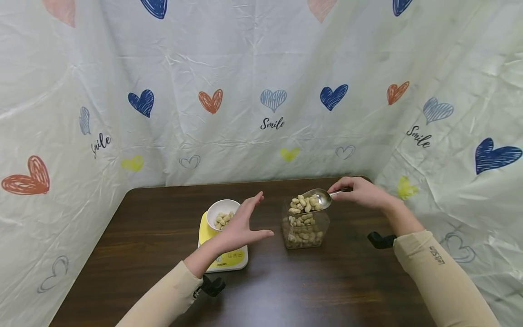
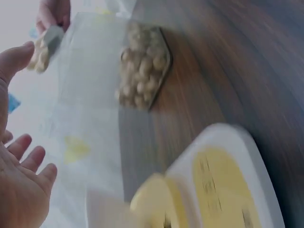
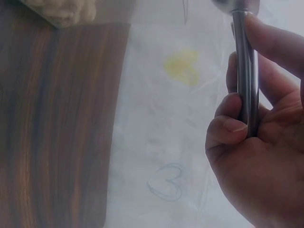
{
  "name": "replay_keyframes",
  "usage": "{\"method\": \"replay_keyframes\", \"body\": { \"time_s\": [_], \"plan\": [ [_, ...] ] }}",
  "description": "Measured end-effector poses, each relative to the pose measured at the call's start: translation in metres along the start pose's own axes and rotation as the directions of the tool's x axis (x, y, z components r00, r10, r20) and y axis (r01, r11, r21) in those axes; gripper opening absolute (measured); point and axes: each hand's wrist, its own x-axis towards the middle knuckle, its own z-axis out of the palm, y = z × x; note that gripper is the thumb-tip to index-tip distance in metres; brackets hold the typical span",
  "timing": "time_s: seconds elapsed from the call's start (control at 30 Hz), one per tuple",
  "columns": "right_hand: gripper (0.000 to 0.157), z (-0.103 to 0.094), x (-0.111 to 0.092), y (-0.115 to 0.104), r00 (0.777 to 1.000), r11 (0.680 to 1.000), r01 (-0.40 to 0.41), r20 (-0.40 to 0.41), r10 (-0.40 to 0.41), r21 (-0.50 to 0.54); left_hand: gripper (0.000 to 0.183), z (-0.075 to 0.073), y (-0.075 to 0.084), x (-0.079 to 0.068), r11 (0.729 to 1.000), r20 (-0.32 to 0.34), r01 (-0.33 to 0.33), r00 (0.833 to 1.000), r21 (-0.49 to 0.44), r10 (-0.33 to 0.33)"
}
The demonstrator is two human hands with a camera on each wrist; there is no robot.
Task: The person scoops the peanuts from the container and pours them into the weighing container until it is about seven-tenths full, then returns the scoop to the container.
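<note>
My right hand [image 1: 359, 193] grips the handle of a metal scoop [image 1: 324, 198], its fingers wrapped round the shaft in the right wrist view [image 3: 248, 76]. Peanuts [image 1: 302, 204] fill the scoop, which is held above a clear plastic container [image 1: 325, 223] with more peanuts inside. Between the scale and the container, my left hand [image 1: 242, 225] hovers with thumb and fingers spread, holding nothing. Behind it, a white bowl [image 1: 224, 203] with some peanuts stands on a yellow and white kitchen scale [image 1: 244, 261]. The hand hides part of the bowl and the scale's display.
Everything stands on a dark brown wooden table [image 1: 306, 290]. A white curtain [image 1: 229, 150] printed with hearts and the word Smile hangs behind the table and along both sides. Each wrist wears a black camera mount [image 1: 382, 240].
</note>
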Motion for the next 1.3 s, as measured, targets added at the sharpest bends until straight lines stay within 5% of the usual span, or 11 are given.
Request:
{"method": "replay_keyframes", "body": {
  "time_s": [0.3,0.53,0.8,1.3],
  "plan": [
    [0.027,0.006,0.004,-0.013,1.0,1.0,-0.003,-0.009,0.003,-0.002,0.096,-0.048,-0.028,-0.041,0.994,-0.12,0.079,0.99,0.07,-0.071],
    [0.03,0.014,0.008,-0.033,0.999,0.999,-0.041,-0.008,0.041,0.006,0.098,-0.068,-0.054,-0.06,0.979,-0.172,0.159,0.976,0.126,-0.136],
    [0.031,0.033,0.026,-0.052,0.999,0.996,-0.039,0.006,0.039,0.082,0.109,-0.069,-0.082,-0.07,0.956,-0.159,0.269,0.955,0.119,-0.249],
    [0.028,0.069,0.06,-0.085,0.999,0.986,-0.048,0.031,0.043,0.157,0.12,-0.056,-0.107,-0.057,0.933,-0.113,0.354,0.932,0.065,-0.345]
  ]
}}
